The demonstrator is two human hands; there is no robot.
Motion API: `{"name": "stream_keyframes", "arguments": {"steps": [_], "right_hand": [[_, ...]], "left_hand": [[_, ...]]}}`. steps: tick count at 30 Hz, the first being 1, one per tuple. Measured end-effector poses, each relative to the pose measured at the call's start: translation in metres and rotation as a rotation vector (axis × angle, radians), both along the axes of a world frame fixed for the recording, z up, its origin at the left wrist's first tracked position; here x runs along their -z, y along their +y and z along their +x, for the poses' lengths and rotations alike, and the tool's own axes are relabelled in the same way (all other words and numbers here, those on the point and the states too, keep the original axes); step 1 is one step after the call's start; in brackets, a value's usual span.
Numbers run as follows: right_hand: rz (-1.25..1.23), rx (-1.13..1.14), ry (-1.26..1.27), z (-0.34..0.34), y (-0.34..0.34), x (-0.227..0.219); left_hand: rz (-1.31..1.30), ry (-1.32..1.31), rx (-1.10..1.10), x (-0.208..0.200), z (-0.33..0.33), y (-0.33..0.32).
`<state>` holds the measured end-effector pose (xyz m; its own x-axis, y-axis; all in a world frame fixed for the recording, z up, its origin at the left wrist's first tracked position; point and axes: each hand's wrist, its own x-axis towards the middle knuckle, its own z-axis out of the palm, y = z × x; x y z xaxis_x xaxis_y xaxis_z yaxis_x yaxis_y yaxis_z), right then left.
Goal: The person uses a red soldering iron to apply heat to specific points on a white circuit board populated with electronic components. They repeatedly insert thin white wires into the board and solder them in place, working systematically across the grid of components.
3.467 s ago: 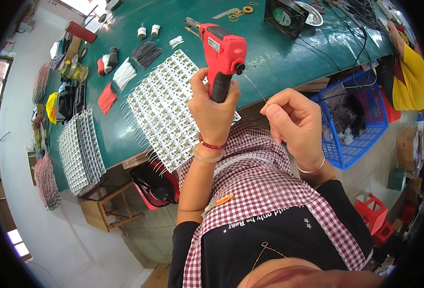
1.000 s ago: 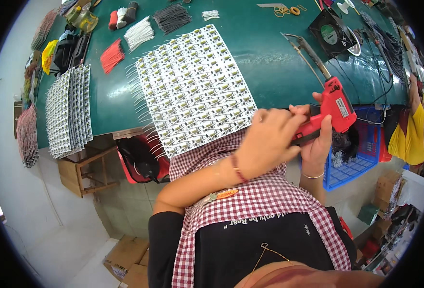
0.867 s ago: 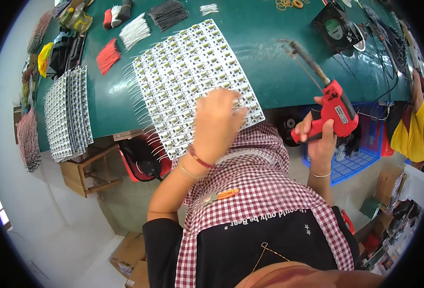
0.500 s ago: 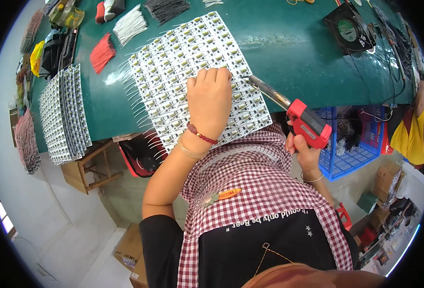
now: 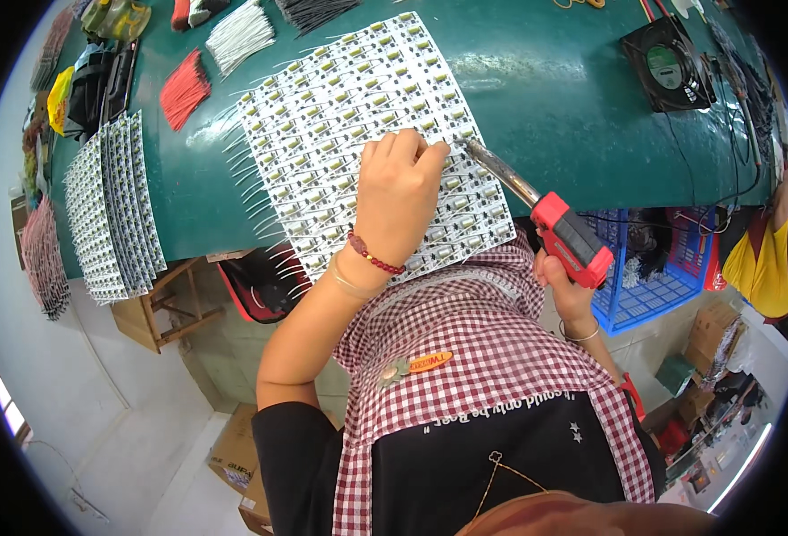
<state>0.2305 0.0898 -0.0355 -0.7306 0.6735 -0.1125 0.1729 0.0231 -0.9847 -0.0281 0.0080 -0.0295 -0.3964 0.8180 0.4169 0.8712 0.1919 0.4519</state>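
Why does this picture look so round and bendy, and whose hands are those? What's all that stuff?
There's no robot here, just a person's two bare hands. The camera sits on their head, looking down through a very wide lens, so straight edges bend.

The right hand holds a red-and-black tool, which looks like a soldering gun. Its metal tip is near the left hand's fingertips, bunched over a white sheet of little circuit boards. I can't see whether they pinch anything.

The green table also has red wires, white wires, black wires and a black fan.
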Motion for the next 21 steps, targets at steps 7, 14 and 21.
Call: {"name": "stream_keyframes", "arguments": {"steps": [7, 14, 21], "right_hand": [[0.169, -0.062, -0.047, 0.0057, 0.0044, 0.0054], [0.073, -0.002, 0.014, 0.0013, -0.0024, -0.0023], [0.1, -0.047, -0.028, 0.0034, -0.0011, -0.0018]], "left_hand": [[0.016, -0.006, -0.006, 0.0003, 0.0013, 0.0005], [0.014, -0.005, -0.009, 0.0, 0.0026, -0.0004], [0.011, -0.014, -0.006, -0.0004, 0.0042, -0.0011]]}}
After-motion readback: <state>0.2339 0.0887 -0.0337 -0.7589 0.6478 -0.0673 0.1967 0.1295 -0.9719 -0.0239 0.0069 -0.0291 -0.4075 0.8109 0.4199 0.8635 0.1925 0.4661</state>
